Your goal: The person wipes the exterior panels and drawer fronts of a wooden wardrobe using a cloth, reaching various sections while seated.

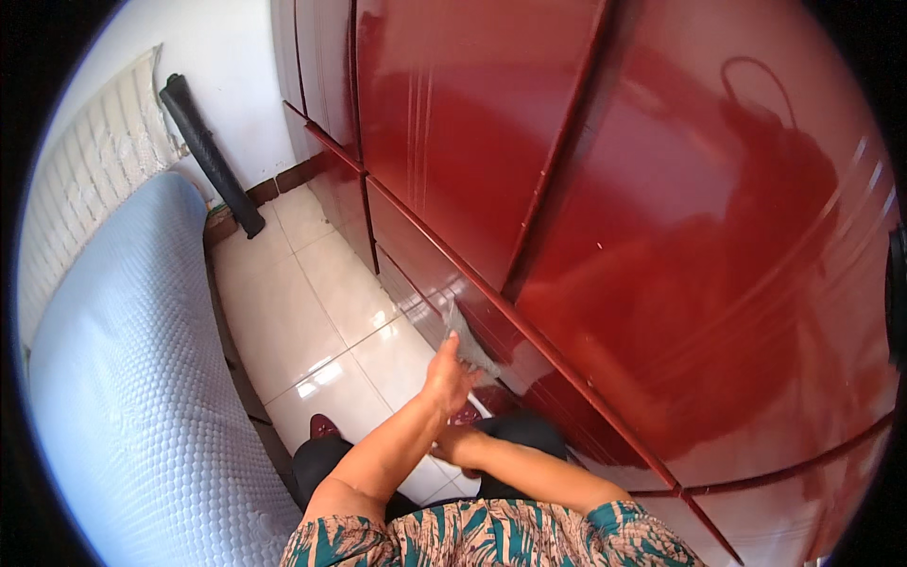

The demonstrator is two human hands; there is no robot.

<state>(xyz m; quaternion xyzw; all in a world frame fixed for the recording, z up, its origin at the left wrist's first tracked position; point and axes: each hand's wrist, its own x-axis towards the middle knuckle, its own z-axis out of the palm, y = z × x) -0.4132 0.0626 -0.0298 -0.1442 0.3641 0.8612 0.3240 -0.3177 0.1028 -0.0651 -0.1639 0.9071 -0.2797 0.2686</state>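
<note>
My left hand [451, 376] is closed on a thin greyish cloth [475, 352], held against or close to the lower panel of the glossy dark red wardrobe [435, 217]. The thumb points up along the cloth, and part of the cloth spreads out past the fingers. My right hand [458, 444] is lower and nearer to me, behind my left wrist. Its fingers are mostly hidden, so I cannot make out whether it holds anything.
A bed with a pale blue quilted mattress [142, 378] runs along the left. Beyond it a black roll [213, 156] leans against the white wall [231, 85]. Between bed and wardrobe is a strip of glossy tiled floor [293, 312]. My dark red shoe [323, 426] stands on it.
</note>
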